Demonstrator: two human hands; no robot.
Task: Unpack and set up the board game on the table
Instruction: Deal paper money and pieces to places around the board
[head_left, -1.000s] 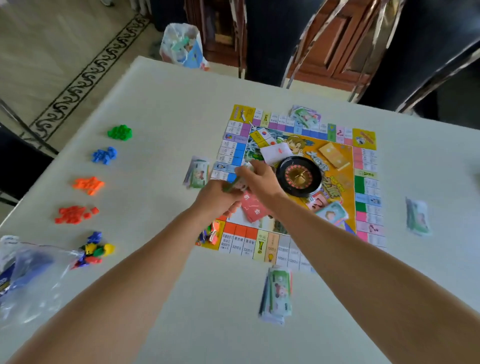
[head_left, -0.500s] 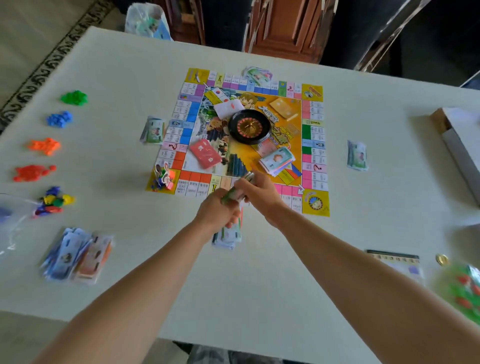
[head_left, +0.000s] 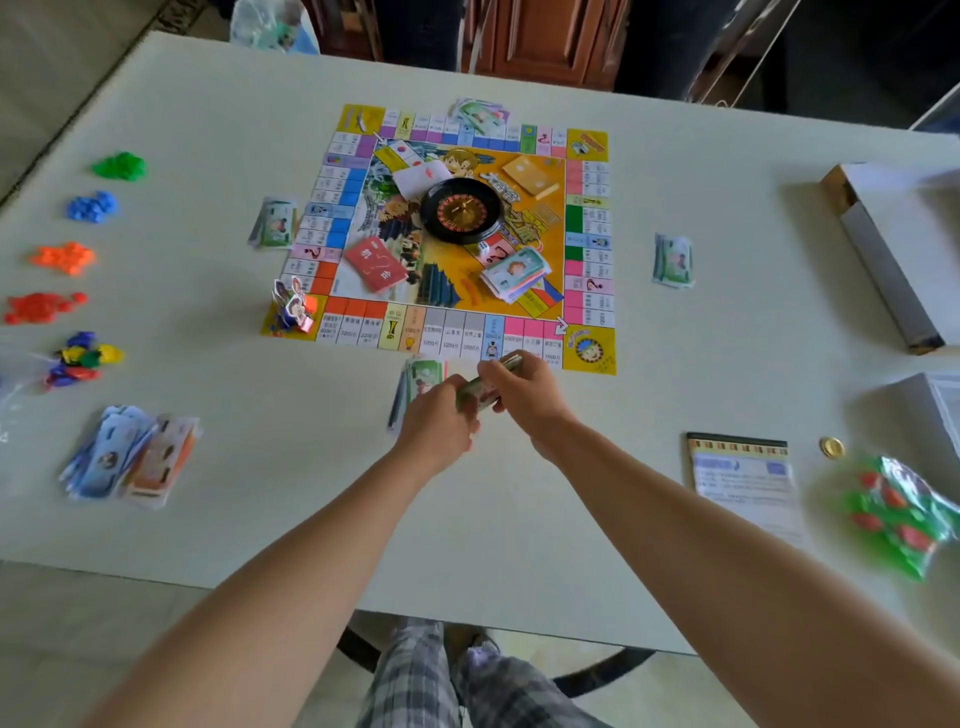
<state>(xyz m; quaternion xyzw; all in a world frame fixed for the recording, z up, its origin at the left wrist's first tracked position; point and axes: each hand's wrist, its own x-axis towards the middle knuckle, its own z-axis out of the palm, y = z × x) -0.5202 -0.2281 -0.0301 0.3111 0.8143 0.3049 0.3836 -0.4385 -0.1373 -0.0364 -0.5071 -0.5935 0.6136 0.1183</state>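
In the head view, a pale tabletop (head_left: 311, 483) is seen from above, and the game board (head_left: 589, 348) is laid flat at its middle. Just on the near side of the board, a wad of play banknotes (head_left: 480, 389) is held above the tabletop between both hands. Its near end is gripped by the curled fingers of the left hand (head_left: 436, 423). Its far end is pinched between thumb and fingers of the right hand (head_left: 527, 397). A near banknote stack (head_left: 421, 374) lies beside the board's near edge and is partly covered by the left hand.

On the board, a black roulette wheel (head_left: 461, 210) is set at the centre. A red card deck (head_left: 375, 264) is placed to its near left, a yellow card deck (head_left: 532, 174) to its far right and a fanned banknote pile (head_left: 514, 273) to its near right. Standing player figures (head_left: 293, 309) are grouped on the near left corner. A left banknote stack (head_left: 272, 223) lies beside the board's left edge, a right banknote stack (head_left: 672, 260) lies apart from its right edge, and a far banknote stack (head_left: 478, 114) overlaps its far edge.

Along the left of the tabletop, separate heaps are lined up: green pieces (head_left: 120, 166), blue pieces (head_left: 92, 206), orange pieces (head_left: 63, 257), red pieces (head_left: 41, 306) and mixed-colour pieces (head_left: 83, 356). Fanned card packs (head_left: 130, 457) are found at the near left. At the right, a white box (head_left: 893, 249), a rule sheet (head_left: 743, 475), a gold coin (head_left: 831, 447) and a green bag (head_left: 898, 514) with red pieces inside are seen.
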